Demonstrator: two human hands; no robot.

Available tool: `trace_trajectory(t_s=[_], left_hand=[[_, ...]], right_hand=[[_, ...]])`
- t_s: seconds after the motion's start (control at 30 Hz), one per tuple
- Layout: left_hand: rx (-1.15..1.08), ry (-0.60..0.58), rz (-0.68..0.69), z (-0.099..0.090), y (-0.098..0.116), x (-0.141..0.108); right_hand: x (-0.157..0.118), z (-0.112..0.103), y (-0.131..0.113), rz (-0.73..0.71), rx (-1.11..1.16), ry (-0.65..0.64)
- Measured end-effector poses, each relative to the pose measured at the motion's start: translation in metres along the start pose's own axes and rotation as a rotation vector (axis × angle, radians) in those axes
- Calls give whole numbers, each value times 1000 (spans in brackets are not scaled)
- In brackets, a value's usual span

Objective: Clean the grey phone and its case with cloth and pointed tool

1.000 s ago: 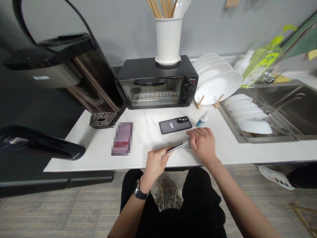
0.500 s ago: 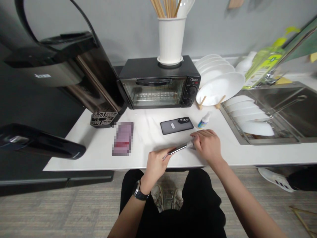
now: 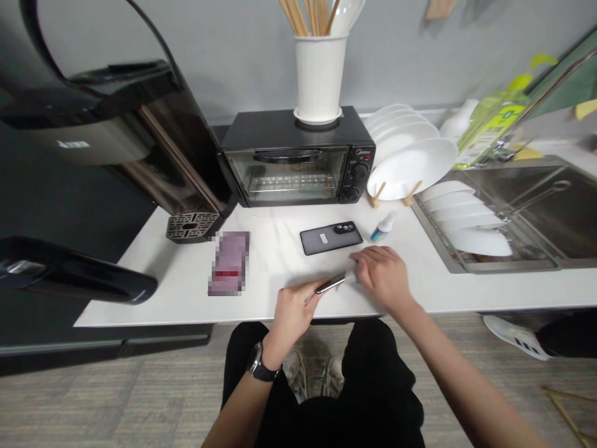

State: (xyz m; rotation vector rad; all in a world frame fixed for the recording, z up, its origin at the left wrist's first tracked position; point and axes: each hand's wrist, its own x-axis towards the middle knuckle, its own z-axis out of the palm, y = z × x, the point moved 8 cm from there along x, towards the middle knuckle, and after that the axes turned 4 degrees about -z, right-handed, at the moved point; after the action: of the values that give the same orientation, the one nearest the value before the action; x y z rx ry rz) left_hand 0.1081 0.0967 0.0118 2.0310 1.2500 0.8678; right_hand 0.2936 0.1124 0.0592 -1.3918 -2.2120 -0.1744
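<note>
My left hand (image 3: 293, 314), with a watch on its wrist, grips a thin phone (image 3: 331, 284) seen edge-on above the counter's front part. Close to the phone's right end, my right hand (image 3: 382, 274) is closed on a small whitish piece, perhaps a cloth, mostly hidden by the fingers. Behind the hands lies a dark, translucent phone case (image 3: 331, 238) with camera openings. A small spray bottle (image 3: 383, 228) stands to the right of the case. To the left, a pixelated purple item (image 3: 231, 262) lies flat on the white counter (image 3: 275, 249).
At the back stand a toaster oven (image 3: 298, 158) bearing a white utensil cup (image 3: 319, 74), and racked plates (image 3: 413, 165). A coffee machine (image 3: 153, 143) and black cylinder (image 3: 74, 274) are left. Right is a sink (image 3: 536, 186) with bowls. Another person's shoe (image 3: 515, 336) shows below.
My right hand has moved slightly left, nearer the phone's end. My left hand keeps its hold on the phone. The whole view has shifted a little.
</note>
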Motion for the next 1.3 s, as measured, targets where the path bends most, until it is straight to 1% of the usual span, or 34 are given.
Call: trace_trajectory(t_s=[0.03, 0.07, 0.1, 0.13, 0.17, 0.23, 0.3, 0.33, 0.37, 0.4, 0.43, 0.47, 0.57, 0.6, 0.63, 0.67, 0.7, 0.73, 0.77, 0.83, 0.87, 0.9, 0.93, 0.97, 1.0, 1.1, 1.13, 1.17, 1.2, 1.23, 1.27, 1.3], left_hand=[[-14, -1, 2, 1, 0, 0], [-15, -1, 3, 1, -1, 0], [-10, 1, 6, 2, -1, 0], [-2, 0, 13, 2, -1, 0], [13, 0, 21, 3, -1, 0], [83, 16, 21, 2, -2, 1], [170, 44, 3, 0, -4, 0], [201, 56, -9, -1, -5, 0], [218, 62, -17, -2, -5, 0], [218, 60, -23, -2, -5, 0], [201, 53, -23, -3, -4, 0], [169, 44, -23, -3, -4, 0], [29, 7, -13, -1, 1, 1], [-5, 1, -9, -1, 2, 2], [-21, 2, -7, -1, 3, 3], [-22, 7, -8, -2, 4, 3], [-9, 14, -11, -2, 4, 4], [21, 20, -17, -2, 3, 4], [64, 25, -24, -2, 2, 4], [159, 34, -40, -2, -2, 2], [197, 38, -46, -2, -4, 2], [221, 40, -50, -2, -5, 1], [224, 38, -50, -2, -6, 0], [207, 32, -46, -1, -6, 0], [176, 23, -39, -1, -5, 0], [39, 14, -11, -1, 1, 2], [6, 20, -6, -2, 3, 3], [-12, 27, -4, -3, 4, 3], [-20, 33, -5, -3, 5, 4], [-21, 36, -4, -3, 5, 4], [-10, 37, -5, -3, 5, 4], [19, 38, -6, -3, 4, 4]], right_hand=[[-3, -4, 16, 44, -10, 16], [-6, -7, 26, 81, -22, 30], [-6, -7, 26, 97, -29, 44], [-6, -6, 18, 95, -27, 57], [-3, -2, 2, 75, -16, 64], [4, 9, -43, 3, 50, 59], [11, 22, -88, -97, 110, 2], [13, 25, -102, -133, 117, -15], [14, 27, -109, -159, 117, -29], [14, 26, -107, -169, 108, -28], [13, 24, -97, -165, 97, -18], [12, 19, -80, -147, 82, -2], [6, 3, -17, -25, 18, 56], [5, 0, 0, 25, -1, 64], [5, -2, 10, 65, -20, 68], [5, -2, 12, 92, -31, 70], [7, 0, 6, 97, -30, 69], [9, 3, -8, 81, -16, 66], [12, 7, -27, 47, 7, 59], [16, 17, -69, -56, 83, 30], [16, 22, -86, -103, 107, -3], [16, 24, -97, -143, 121, -20], [15, 24, -100, -166, 122, -26], [13, 22, -94, -169, 113, -20], [11, 18, -81, -154, 96, -4], [7, 5, -20, -24, 27, 39], [6, 1, -1, 28, 10, 51], [5, -2, 11, 71, -5, 60], [5, -3, 17, 104, -17, 69], [6, -3, 14, 120, -23, 78], [8, -1, 4, 119, -21, 82], [9, 2, -11, 102, -10, 82]])
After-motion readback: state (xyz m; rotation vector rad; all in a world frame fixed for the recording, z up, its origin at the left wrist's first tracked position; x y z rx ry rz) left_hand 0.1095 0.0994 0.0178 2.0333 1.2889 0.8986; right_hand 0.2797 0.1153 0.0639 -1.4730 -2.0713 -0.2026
